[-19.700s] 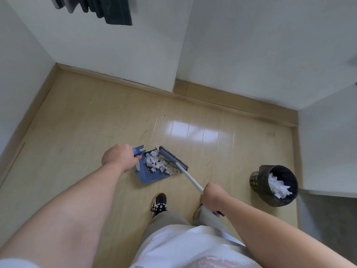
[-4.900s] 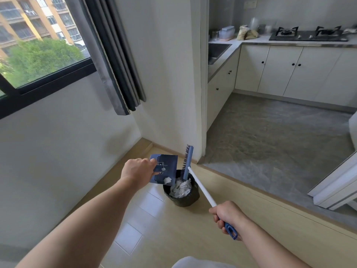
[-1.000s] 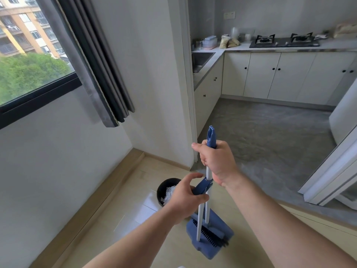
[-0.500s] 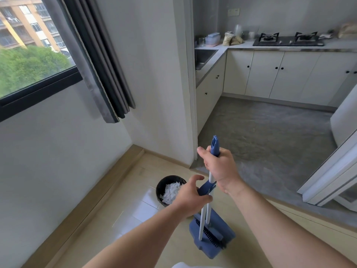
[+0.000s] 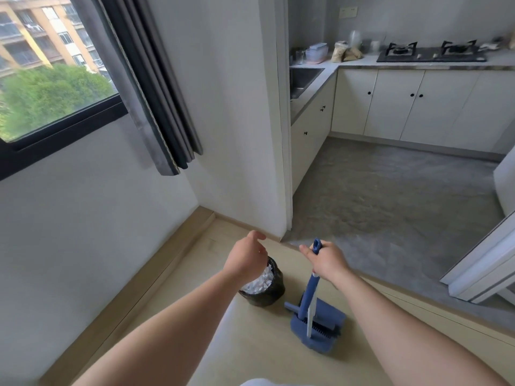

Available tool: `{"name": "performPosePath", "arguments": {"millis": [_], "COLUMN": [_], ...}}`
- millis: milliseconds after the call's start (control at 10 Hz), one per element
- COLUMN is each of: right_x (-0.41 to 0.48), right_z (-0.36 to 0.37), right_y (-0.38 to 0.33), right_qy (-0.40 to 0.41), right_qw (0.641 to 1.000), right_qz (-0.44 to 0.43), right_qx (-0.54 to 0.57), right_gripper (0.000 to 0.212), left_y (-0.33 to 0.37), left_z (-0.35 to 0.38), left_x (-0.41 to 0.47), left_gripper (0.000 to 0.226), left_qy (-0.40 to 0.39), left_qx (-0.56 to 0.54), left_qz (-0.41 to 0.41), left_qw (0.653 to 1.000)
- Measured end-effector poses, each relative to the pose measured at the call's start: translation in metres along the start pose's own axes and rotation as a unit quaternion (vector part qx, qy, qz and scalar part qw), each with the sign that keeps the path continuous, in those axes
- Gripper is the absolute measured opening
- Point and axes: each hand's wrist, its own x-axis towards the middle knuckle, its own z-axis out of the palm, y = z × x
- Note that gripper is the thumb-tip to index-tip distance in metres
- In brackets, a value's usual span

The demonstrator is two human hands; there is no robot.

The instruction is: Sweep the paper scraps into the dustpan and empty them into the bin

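Closest to us, the blue dustpan (image 5: 331,313) sits on the pale wooden floor (image 5: 250,344). The head of the broom (image 5: 310,316) lies inside it, and we see no scraps left in the pan. From there the broom's long axis runs almost straight up, its white shaft rising beside the pan's own blue stalk. At the top is our right hand (image 5: 327,264), fingers curled round the blue grip, with one finger poking out to the left.

Just left of the pan stands the black bin (image 5: 271,293), heaped with white paper scraps (image 5: 257,282). Our left hand (image 5: 245,260) hovers over its rim, fingers loosely curled and holding nothing, clear of the grip, which lies off to its right.

We judge the emptying done, with only the tools left to park. That move turns on the upright: a tall, thin shaft is held at its top by the right hand alone, its foot resting loose in the pan (it could tip if simply let go). The free left hand is the nearer one to the bin. It sits roughly level with the grip, so steadying the stalk would be a sideways reach to the right.

Beyond the hands, the wall corner (image 5: 281,232) meets the grey kitchen floor (image 5: 376,204).
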Motion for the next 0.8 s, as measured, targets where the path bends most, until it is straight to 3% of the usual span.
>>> {"name": "performPosePath", "arguments": {"millis": [500,700,800], "right_x": [0.028,0.019,0.008], "right_z": [-0.002,-0.005,-0.008], "right_y": [0.034,0.039,0.041], "right_qy": [0.043,0.008,0.003], "right_qw": [0.997,0.997,0.998], "right_qz": [0.06,0.068,0.047], "right_qx": [0.032,0.035,0.035], "right_gripper": [0.019,0.016,0.041], "left_y": [-0.007,-0.003,-0.001], "left_z": [-0.001,0.0,0.0], "left_x": [0.009,0.01,0.009], "left_gripper": [0.034,0.034,0.031], "left_qy": [0.068,0.083,0.106], "left_qx": [-0.026,-0.041,-0.059], "left_qz": [0.041,0.053,0.064], "left_qw": [0.997,0.994,0.991]}}
